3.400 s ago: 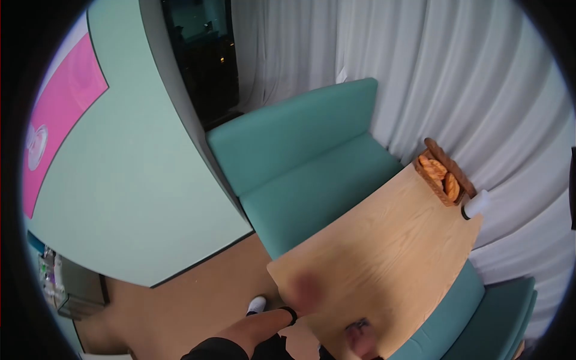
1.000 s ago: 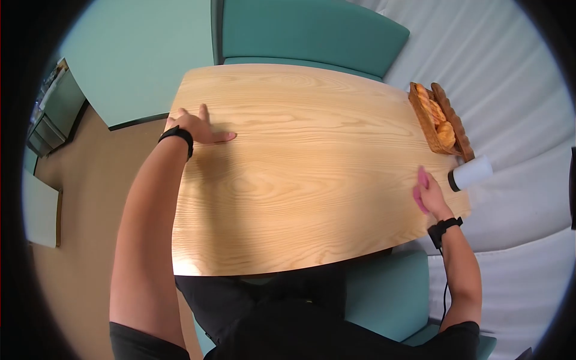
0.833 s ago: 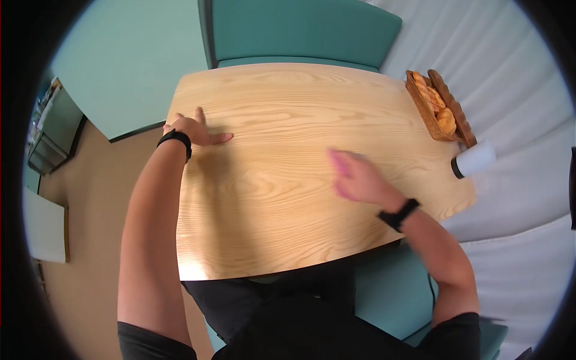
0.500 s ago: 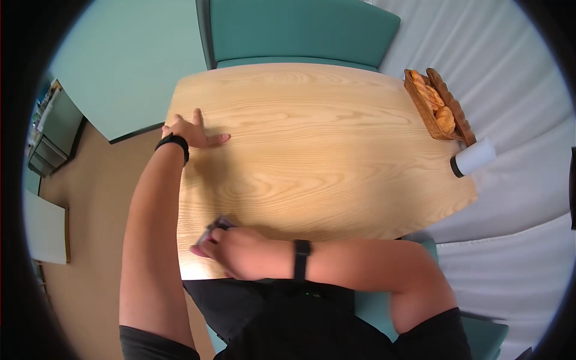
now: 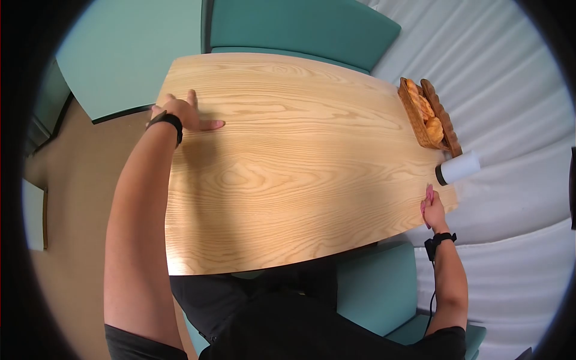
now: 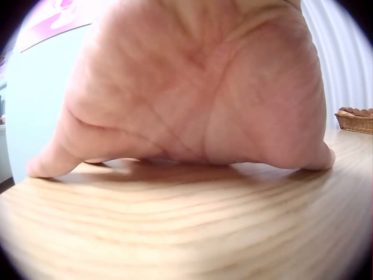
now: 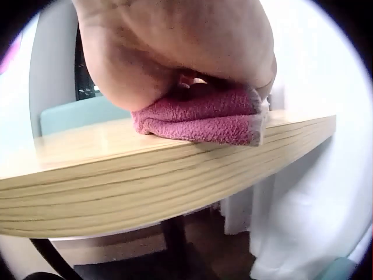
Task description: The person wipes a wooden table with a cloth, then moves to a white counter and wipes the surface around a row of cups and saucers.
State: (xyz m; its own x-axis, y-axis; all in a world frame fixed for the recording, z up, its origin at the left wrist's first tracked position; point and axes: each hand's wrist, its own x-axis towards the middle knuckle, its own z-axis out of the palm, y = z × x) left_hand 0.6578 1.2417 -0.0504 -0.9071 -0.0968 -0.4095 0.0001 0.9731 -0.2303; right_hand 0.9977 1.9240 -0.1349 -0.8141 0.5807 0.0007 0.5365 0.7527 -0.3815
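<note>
My left hand [image 5: 185,113] rests on the wooden table [image 5: 288,150] near its left edge, fingers and thumb spread. In the left wrist view, the fingertips press on the wood while the palm arches above it. At the table's right end, my right hand [image 5: 434,211] grips a folded pink cloth [image 7: 198,122]. That cloth lies on the tabletop right at the edge, part of it projecting past the rim in the right wrist view. The hand covers the cloth's top, and its fingertips are mostly hidden.
Just beyond the right hand stands a white cylinder with a black base [image 5: 457,168]. A wicker basket [image 5: 414,123] of bread sits behind it, against the white curtain [image 5: 504,120]. Teal benches [image 5: 294,27] flank the table.
Half a second ago my right hand was at the table's near left corner with the cloth; now it is at the right end. The left hand keeps its place on the table.
</note>
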